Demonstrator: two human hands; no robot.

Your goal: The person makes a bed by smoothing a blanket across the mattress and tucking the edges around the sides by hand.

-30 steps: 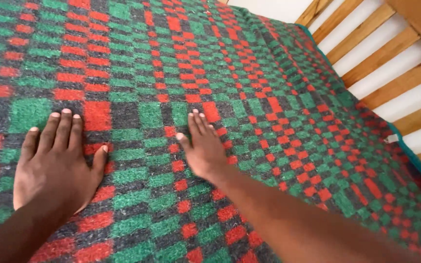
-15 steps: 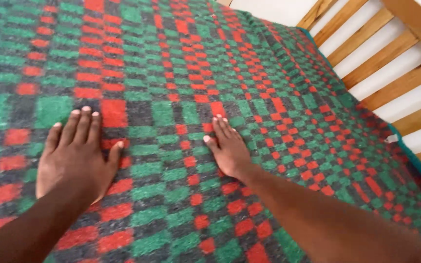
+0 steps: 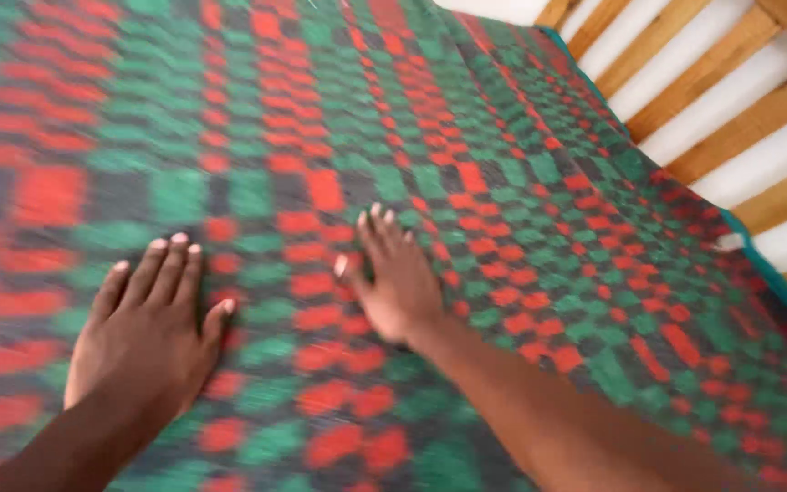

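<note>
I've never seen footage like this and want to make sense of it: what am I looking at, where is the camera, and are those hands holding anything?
The picture comes from a camera worn on a person's head, looking down at their own two bare hands; there is no machine. Both hands lie flat, palms down with fingers stretched out, on a thick woven blanket checked in red, green and dark grey. The left hand is nearer the lower left, and the right hand is near the middle, its forearm running off to the lower right. Neither hand holds or grips anything; they only press on the cloth. The blanket has a teal edge along its right side. Beyond that, at the upper right, stand the wooden slats of a frame against something white. The picture is partly blurred by motion, so fine details cannot be told.
</note>
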